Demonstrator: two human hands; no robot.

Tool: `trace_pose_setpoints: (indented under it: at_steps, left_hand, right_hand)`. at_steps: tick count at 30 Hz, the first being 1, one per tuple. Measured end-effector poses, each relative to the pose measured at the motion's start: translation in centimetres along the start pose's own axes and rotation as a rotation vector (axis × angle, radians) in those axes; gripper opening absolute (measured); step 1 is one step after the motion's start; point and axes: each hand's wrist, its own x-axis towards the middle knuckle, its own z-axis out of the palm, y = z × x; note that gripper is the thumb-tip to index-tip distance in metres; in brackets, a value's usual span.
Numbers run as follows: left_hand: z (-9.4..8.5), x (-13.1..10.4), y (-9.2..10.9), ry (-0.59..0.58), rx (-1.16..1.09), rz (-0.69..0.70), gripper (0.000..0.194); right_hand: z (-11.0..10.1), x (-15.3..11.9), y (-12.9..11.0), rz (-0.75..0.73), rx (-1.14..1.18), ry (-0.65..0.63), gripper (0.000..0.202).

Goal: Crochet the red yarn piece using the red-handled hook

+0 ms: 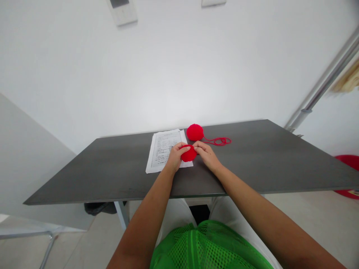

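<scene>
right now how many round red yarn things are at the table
2: the yarn ball on the table, and the round piece held by the left hand and right hand. Small ones may hide under the hands.

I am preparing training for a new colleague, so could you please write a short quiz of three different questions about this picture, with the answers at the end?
1. Multiple choice. What do the left hand and the right hand hold together?
A) A green cup
B) A round red piece
C) A pair of scissors

2. True or false? The ball of red yarn lies nearer to the wall than the round red piece.

3. Fill in the missing word. On the table, a loose strand lies in loops on the ____ side of the ball of red yarn, as the wearer of the camera sees it.

Key: 1. B; 2. True; 3. right
</scene>
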Motion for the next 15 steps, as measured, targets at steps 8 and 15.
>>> trace_pose_setpoints:
  at_steps: [8, 15]
  left_hand:
    - [-0.03, 0.12, -0.07, 0.010, 0.014, 0.008, 0.024]
    - [0.07, -0.03, 0.12, -0.003, 0.022, 0.006, 0.023]
  right_hand:
    - [0.12, -0.12, -0.26, 0.009, 0.019, 0.011, 0.017]
    - [0.04, -0.09, -0.17, 0.008, 0.011, 0.010, 0.015]
